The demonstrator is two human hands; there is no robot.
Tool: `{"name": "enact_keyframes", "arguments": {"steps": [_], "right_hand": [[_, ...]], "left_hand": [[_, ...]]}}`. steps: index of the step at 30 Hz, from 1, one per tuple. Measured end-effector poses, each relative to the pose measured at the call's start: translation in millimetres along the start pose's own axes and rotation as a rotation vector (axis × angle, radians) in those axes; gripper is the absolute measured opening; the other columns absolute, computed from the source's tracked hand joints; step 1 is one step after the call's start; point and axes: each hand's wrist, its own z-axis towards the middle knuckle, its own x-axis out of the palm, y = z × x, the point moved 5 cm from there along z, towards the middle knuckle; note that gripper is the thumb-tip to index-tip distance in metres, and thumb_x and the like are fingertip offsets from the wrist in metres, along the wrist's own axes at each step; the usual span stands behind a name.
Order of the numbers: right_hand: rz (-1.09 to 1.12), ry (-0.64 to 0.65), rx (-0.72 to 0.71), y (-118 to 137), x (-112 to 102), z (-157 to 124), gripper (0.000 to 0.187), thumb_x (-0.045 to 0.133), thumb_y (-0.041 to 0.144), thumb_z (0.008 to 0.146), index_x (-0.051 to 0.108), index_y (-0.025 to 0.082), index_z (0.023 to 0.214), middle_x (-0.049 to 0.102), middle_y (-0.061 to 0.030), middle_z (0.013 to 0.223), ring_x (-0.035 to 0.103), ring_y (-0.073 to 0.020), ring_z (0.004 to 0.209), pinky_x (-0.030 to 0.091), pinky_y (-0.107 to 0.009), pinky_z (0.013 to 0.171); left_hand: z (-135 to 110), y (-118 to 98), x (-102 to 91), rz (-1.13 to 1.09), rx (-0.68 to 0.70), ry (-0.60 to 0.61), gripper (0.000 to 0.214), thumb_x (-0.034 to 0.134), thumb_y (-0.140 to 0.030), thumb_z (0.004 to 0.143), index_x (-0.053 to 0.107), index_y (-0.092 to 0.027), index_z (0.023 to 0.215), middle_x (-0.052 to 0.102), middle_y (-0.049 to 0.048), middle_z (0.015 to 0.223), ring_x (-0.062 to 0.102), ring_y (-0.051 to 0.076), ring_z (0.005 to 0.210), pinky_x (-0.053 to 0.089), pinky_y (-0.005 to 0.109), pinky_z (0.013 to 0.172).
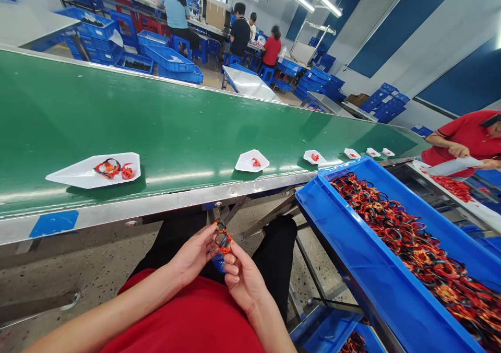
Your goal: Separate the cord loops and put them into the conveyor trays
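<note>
Over my lap, in front of the belt's edge, both hands hold small red-orange and black ring-shaped pieces (222, 240). My left hand (192, 256) pinches them from the left, with a dark ring near its fingertips. From the right, the thumb and fingers of my right hand (246, 279) are closed on the red-orange part. Whether these are one joined piece or two, I cannot tell. Beyond them, a white paper tray (82, 173) on the belt carries a similar black and orange ring (107, 168) and a small red piece (127, 171).
The green conveyor belt (188, 128) runs across, with several white trays (245, 166) holding small red pieces. A blue crate (332, 214) at my right is full of ring pieces. A co-worker in red (469, 139) handles a white tray at far right; other people sit behind.
</note>
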Motion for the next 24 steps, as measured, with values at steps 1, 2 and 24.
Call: {"name": "enact_keyframes", "arguments": {"steps": [1, 2, 24], "right_hand": [[0.012, 0.002, 0.002, 0, 0, 0, 0.027, 0.074, 0.030, 0.069, 0.058, 0.014, 0.084, 0.045, 0.0084, 0.056, 0.032, 0.0021, 0.038, 0.021, -0.006, 0.033], [0.023, 0.004, 0.002, 0, -1, 1, 0.027, 0.074, 0.029, 0.070, 0.058, 0.013, 0.084, 0.046, 0.0083, 0.056, 0.032, 0.0021, 0.038, 0.022, -0.006, 0.032], [-0.746, -0.101, -0.710, 89, 67, -10, 0.022, 0.063, 0.038, 0.078, 0.058, 0.017, 0.077, 0.059, 0.0035, 0.059, 0.045, -0.0052, 0.037, 0.031, -0.015, 0.033]], "left_hand": [[0, 0, -0.3, 0.002, 0.007, 0.001, 0.019, 0.069, -0.031, 0.072, 0.062, -0.018, 0.085, 0.062, -0.0021, 0.067, 0.057, 0.008, 0.061, 0.044, 0.018, 0.059], [0, -1, -0.6, 0.003, 0.015, 0.001, 0.019, 0.070, -0.030, 0.071, 0.062, -0.017, 0.083, 0.058, -0.0040, 0.062, 0.053, 0.006, 0.056, 0.043, 0.017, 0.055], [-2, -8, -0.8, -0.068, 0.024, -0.032, 0.017, 0.061, -0.027, 0.079, 0.061, -0.014, 0.090, 0.063, 0.0003, 0.066, 0.035, 0.000, 0.035, 0.030, 0.012, 0.033]]}}
